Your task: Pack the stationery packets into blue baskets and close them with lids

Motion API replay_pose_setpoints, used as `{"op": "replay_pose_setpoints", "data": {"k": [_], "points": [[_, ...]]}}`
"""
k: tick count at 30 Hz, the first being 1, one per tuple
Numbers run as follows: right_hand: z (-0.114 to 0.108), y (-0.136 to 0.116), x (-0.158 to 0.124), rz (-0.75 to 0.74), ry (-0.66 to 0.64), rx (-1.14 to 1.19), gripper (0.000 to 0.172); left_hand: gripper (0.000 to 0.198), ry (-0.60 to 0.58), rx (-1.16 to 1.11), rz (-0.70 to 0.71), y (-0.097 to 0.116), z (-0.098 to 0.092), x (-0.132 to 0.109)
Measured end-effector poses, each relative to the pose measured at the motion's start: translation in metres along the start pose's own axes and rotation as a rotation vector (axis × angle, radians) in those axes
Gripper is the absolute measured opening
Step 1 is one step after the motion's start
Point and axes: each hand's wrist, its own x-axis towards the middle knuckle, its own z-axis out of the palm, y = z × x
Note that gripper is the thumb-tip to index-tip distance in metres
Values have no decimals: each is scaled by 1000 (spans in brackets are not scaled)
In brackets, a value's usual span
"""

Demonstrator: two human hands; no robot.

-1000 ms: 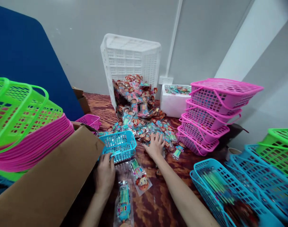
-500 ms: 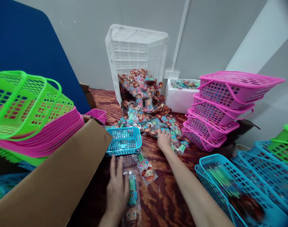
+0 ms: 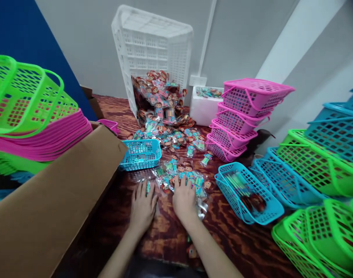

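Here, right grip (image 3: pixel 184 199) slack and half-spread atop packets (image 3: pixel 199 181), left grip (image 3: pixel 143 208) likewise over another packet (image 3: pixel 148 187).

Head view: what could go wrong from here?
- The packet by the right forearm, close to the table's near edge, could get knocked off by a sleeve or arm.
- The loose packets at the right hand overlap in glossy film, so they might slide apart when pushed.
- The pink basket stack looks staggered; a bump might topple it.
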Motion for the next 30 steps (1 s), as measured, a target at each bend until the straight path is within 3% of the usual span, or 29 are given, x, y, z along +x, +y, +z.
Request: {"op": "replay_pose_setpoints", "data": {"k": [3,6,10,14,18,22,26,27,30], "points": [[-9,-9,-20,1,-50,104,67,44,2,-73,16,-3,-1,-1],[-21,0,-25,-75,-65,246,81,44,2,-174,-32,-2,-2,-9],[-29,46,-43,-145,59,369,62,48,14,-326,-98,7,-8,-29],[-8,89,-96,-26,132,357,40,46,19,-411,-131,15,-16,-48],[25,89,-136,7,128,289,53,43,-32,-414,-140,26,-15,-51],[37,83,-122,164,108,484,67,39,-140,-407,-49,41,-14,-45],[35,105,-101,339,-23,1032,76,38,-50,-408,-74,55,-32,-44],[33,112,-100,359,-61,1162,71,38,-21,-421,-57,59,-39,-43],[20,127,-103,377,-121,1343,35,39,17,-494,14,70,-55,-32]]}}
